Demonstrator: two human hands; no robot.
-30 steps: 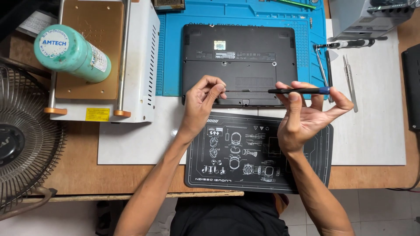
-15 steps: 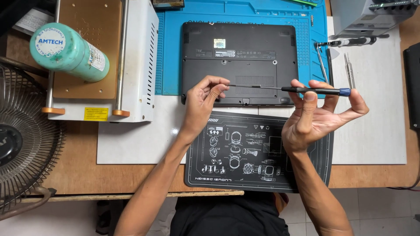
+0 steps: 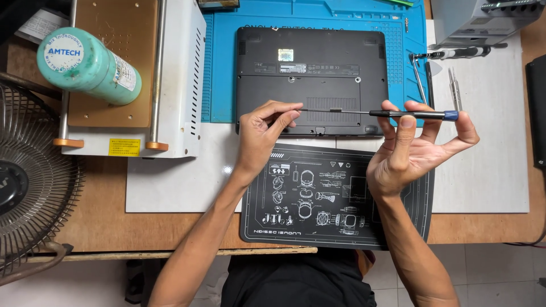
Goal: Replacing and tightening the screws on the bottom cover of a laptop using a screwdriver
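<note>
Above the black printed work mat [image 3: 318, 227], you hold a slim black screwdriver with a blue end cap [image 3: 398, 114] level across the front edge of the black laptop lying bottom-up [image 3: 311, 74] on the blue silicone repair mat [image 3: 227, 68]. Your right hand [image 3: 415, 153] is closed around the handle, thumb and fingers pinched on the black grip near the blue cap. Your left hand [image 3: 263, 133] has its fingertips drawn together on the tip of the thin steel shaft, just over the laptop's lower edge; whether a bit or a screw sits between those fingers cannot be told.

By the look of it, you are seating or checking the driver's tip rather than turning a screw, since the tool lies sideways and points at no fastener. The next move calls for tipping the driver upright, letting go of the tip, and bringing it squarely down onto one of the screw holes in the laptop's base panel, with your left hand free to steady the case.

Two spare metal tools [image 3: 452, 85] lie to your right on the white sheet [image 3: 483, 170]. A teal cylinder bottle [image 3: 85, 65] rests on the white heating plate machine [image 3: 170, 74] to your left, beside a wire fan guard [image 3: 31, 182].
</note>
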